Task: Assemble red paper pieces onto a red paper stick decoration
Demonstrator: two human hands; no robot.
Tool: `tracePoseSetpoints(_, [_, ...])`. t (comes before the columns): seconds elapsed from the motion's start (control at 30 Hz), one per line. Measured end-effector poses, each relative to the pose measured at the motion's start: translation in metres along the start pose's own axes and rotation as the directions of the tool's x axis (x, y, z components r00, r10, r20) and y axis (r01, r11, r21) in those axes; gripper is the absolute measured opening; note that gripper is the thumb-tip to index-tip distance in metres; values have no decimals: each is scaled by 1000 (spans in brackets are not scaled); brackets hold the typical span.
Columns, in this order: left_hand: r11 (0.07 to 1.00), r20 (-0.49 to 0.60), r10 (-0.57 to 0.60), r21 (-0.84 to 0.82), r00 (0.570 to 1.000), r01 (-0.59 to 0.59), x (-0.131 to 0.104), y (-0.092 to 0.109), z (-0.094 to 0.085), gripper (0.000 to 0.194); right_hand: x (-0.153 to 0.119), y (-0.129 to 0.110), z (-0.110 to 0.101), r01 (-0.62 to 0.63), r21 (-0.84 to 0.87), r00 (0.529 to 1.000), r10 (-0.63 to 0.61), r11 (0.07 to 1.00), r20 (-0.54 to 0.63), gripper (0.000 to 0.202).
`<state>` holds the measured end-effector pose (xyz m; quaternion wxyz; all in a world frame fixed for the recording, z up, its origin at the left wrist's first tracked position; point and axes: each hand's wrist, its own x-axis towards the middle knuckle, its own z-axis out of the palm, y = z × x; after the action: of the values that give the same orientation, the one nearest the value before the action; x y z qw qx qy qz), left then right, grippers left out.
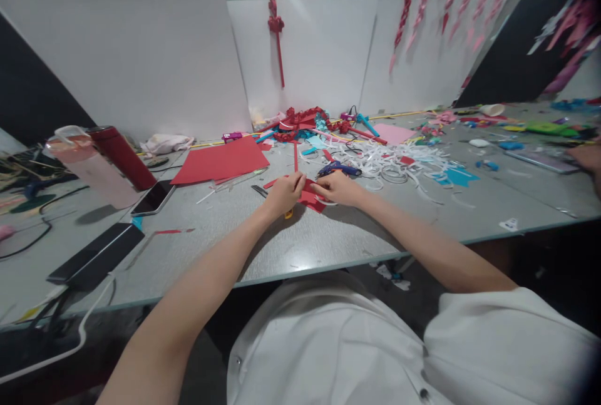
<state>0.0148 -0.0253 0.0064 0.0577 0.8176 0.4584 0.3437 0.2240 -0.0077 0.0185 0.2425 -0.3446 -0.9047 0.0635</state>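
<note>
My left hand (285, 195) and my right hand (339, 188) are close together over the middle of the table. Between them is a piece of red paper (312, 202), pinched by the fingers of both hands. A dark blue glue gun (339, 169) lies just beyond my right hand. Under my left hand, a cutter knife partly shows, with its dark blade (258, 191) to the left and a yellow part (288, 213) below. A narrow red strip (295, 157) stretches away behind the hands.
Red sheets (225, 161) lie left of centre. White paper strips (399, 164) pile up at right, beside blue paper (457, 177). Bottles (124, 158), a phone (153, 198) and a black box (96, 255) occupy the left. White boards (305, 61) stand behind. A person's arm (586, 158) shows at far right.
</note>
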Motion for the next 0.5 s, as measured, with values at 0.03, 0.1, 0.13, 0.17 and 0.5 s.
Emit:
tracePoseSetpoints(0.03, [1000, 1, 8, 13, 1000, -9, 0, 0, 0, 34, 0, 1, 0, 7, -1, 1000, -7, 1000, 7, 51])
tracePoseSetpoints(0.1, [998, 1, 31, 50, 1000, -31, 0, -1, 1, 34, 0, 3, 1, 19, -3, 1000, -19, 1000, 24, 50])
tracePoseSetpoints(0.13, [996, 2, 44, 71, 999, -44, 0, -2, 2, 34, 0, 4, 2, 24, -3, 999, -24, 1000, 34, 49])
tracePoseSetpoints(0.17, [994, 4, 58, 91, 998, -58, 0, -2, 3, 34, 0, 4, 2, 29, -1, 999, -29, 1000, 45, 49])
tracePoseSetpoints(0.5, [984, 44, 95, 148, 995, -100, -1, -4, 5, 34, 1, 7, 4, 33, -41, 996, -29, 999, 87, 46])
